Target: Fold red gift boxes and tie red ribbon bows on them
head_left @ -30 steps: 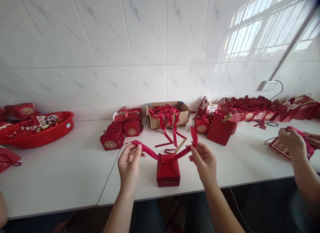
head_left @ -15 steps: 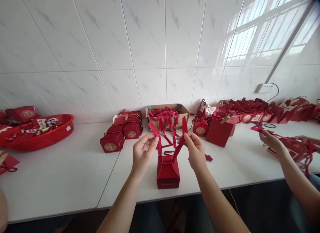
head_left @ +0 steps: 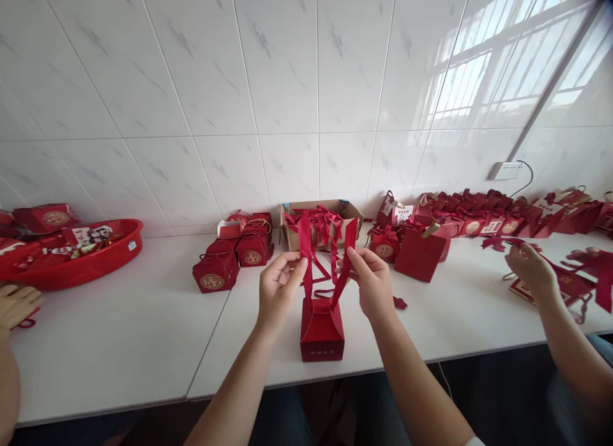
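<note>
A small red gift box (head_left: 322, 334) stands upright on the white table in front of me, its sides sloping in towards the top. Two ends of a red ribbon (head_left: 343, 276) rise from its top in a V. My left hand (head_left: 280, 286) pinches the left end between thumb and fingers. The right end is pinched the same way by my right hand (head_left: 371, 276). Both ribbon tips stick up above my fingers. Just behind the box, a dark red loop (head_left: 324, 293) lies on the table.
At the wall stands a cardboard carton (head_left: 357, 217) full of red ribbons, some hanging over its front. Finished-looking red boxes (head_left: 215, 267) sit left, more boxes and bags (head_left: 419, 251) right. A red basin (head_left: 96, 267) is far left. Another person's hands (head_left: 534, 270) work at right; a hand (head_left: 16, 307) shows at left.
My hands have drawn slightly closer together, and the ribbon ends stand straighter. The gift box stays put. At left another person's hand has come into view; the hands at right have shifted.
</note>
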Demonstrator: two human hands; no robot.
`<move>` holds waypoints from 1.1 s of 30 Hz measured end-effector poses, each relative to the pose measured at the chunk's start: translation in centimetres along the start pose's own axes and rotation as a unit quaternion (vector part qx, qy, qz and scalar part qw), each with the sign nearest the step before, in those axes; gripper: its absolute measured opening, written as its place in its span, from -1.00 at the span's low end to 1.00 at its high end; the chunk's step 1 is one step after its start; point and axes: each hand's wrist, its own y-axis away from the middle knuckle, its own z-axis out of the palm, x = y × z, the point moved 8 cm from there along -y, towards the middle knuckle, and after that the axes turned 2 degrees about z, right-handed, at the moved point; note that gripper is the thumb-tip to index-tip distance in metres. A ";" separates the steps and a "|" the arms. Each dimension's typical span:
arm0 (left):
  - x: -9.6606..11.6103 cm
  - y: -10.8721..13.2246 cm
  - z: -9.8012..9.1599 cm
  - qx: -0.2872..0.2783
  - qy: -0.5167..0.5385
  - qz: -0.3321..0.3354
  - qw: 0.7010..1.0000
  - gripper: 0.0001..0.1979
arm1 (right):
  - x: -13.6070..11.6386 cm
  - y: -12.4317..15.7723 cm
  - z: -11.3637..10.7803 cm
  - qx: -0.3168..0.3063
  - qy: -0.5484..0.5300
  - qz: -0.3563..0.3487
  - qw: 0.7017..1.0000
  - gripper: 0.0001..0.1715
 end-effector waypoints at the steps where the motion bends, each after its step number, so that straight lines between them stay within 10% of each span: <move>1: -0.1 0.0 0.0 0.002 -0.003 -0.004 1.000 -0.88 | -0.1 0.0 0.0 0.002 0.011 -0.005 1.000 -0.67; 17: 0.1 0.2 -0.2 0.014 -0.011 0.009 1.000 -0.86 | -1.0 0.2 0.6 0.001 0.040 -0.030 0.999 -0.68; 33: 1.1 -0.3 2.4 -0.119 -0.120 0.037 0.985 -0.86 | -1.3 0.7 3.8 -0.203 0.095 -0.090 0.970 -0.77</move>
